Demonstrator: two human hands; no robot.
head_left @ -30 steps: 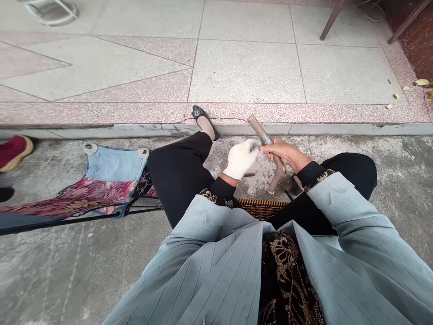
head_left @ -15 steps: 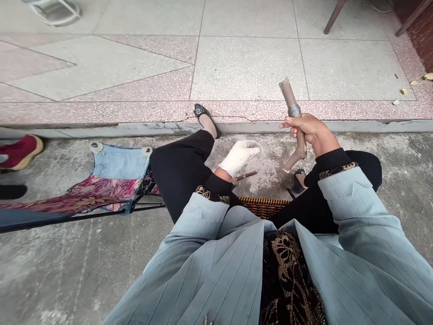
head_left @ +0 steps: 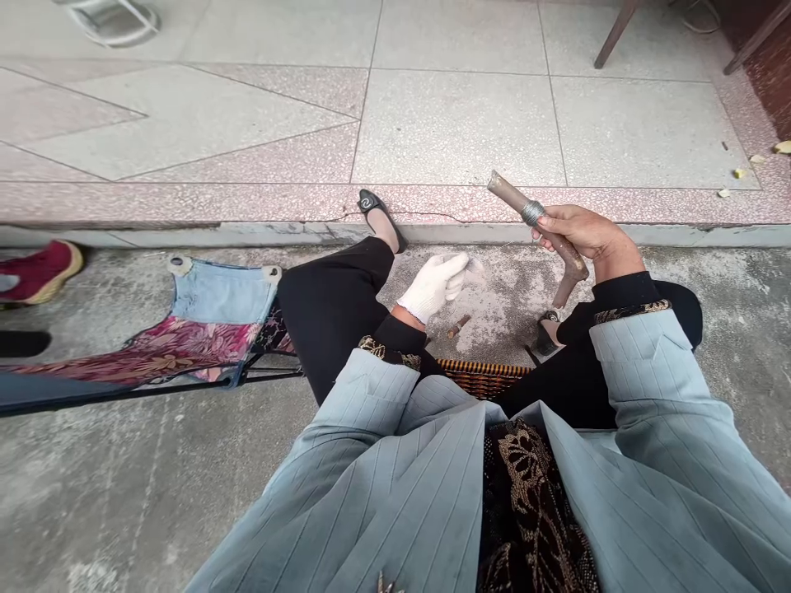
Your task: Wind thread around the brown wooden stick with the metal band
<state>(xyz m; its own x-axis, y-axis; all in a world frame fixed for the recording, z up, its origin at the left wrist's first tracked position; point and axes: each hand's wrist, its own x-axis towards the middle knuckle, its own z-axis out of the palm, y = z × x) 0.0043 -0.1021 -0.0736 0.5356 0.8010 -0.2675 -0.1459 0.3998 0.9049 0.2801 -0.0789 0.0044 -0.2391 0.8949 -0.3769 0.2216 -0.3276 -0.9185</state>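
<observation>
My right hand (head_left: 581, 231) grips a bent wooden stick (head_left: 507, 193), whose cut upper end points up and left. Just beyond my thumb, grey wire (head_left: 532, 212) is wound round the stick in a tight band. My left hand (head_left: 434, 284), in a white knitted glove, is closed in a pinch left of the stick and apart from it. A faint strand of wire shows between the two hands; its end at my left fingertips is blurred. Below the glove, a short brown piece of stick (head_left: 458, 327) is partly visible.
A woven seat edge (head_left: 485, 379) shows between my legs. To the left stands a folding chair with patterned fabric (head_left: 198, 342), near a red shoe (head_left: 40, 272). A low step (head_left: 297, 235) runs across ahead. Chair legs (head_left: 615, 33) stand at the upper right.
The stick has tilted, its upper end swinging left and down and its lower end moving right. My left fingers have curled in more. The short brown piece shows at a different angle.
</observation>
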